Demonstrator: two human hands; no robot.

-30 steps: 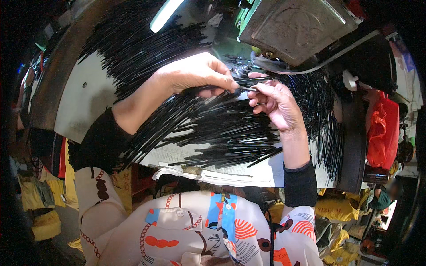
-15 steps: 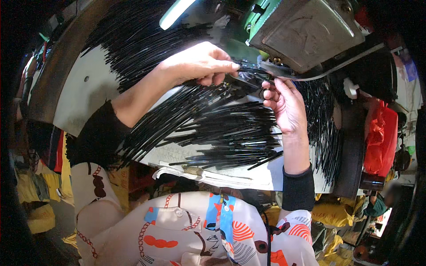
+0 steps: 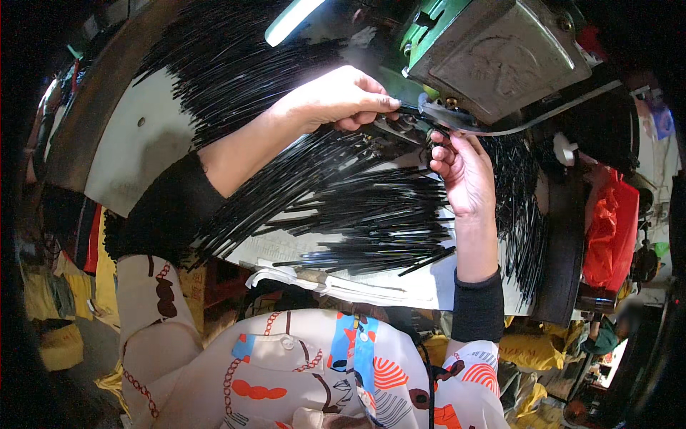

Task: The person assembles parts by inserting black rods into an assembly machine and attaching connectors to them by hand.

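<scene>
My left hand point(image 3: 345, 99) is closed in a pinch on a thin black strip point(image 3: 409, 110). The strip runs to the right, toward the working area under a green and grey machine point(image 3: 500, 61). Close by on the right, my right hand point(image 3: 461, 166) has thumb and index finger pinched at the strip's other side, just below a curved transparent-looking guard point(image 3: 446, 114). Its other fingers are curled, and the exact grip is partly hidden. Below both hands lies a pile of similar black strips point(image 3: 379, 207) on a white worktop point(image 3: 421, 284).
More black strips point(image 3: 229, 71) cover the far left of the worktop, and another bunch point(image 3: 520, 214) lies to the right. A bright lamp tube point(image 3: 293, 21) hangs near the machine. A red bag point(image 3: 611, 229) is at the right, and yellow sacks point(image 3: 532, 350) sit below.
My left hand has moved a little to the right with the strip, closer to the machine and my right hand. My right hand stays almost in place.
</scene>
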